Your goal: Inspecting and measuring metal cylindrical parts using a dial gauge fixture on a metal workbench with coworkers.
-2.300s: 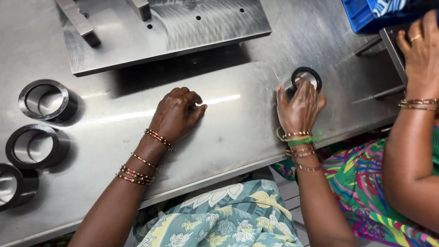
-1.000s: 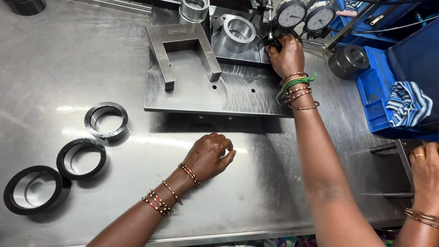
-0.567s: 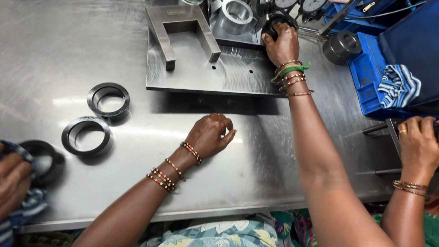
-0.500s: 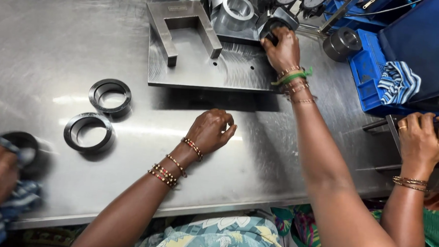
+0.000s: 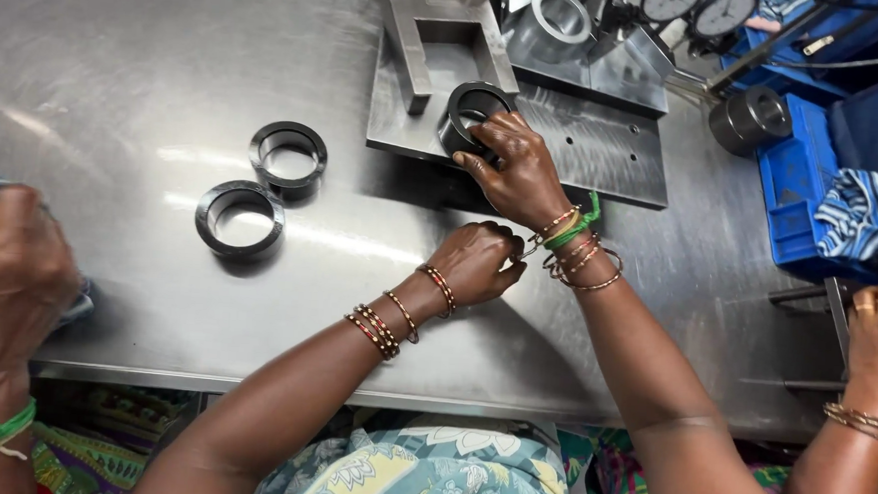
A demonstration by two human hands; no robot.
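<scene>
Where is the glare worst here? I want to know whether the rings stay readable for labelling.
Head view: bright streaks of glare cross the steel table beside the two loose dark rings, which stay sharp; the ring under the right hand is partly covered; the co-worker's hand at the left edge looks soft.

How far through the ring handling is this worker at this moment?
Hard to call anything finished. In hand: the right hand grips a dark metal ring on the steel gauge plate, while the left hand rests closed on the table. Left: two similar rings lie untouched on the table.
</scene>
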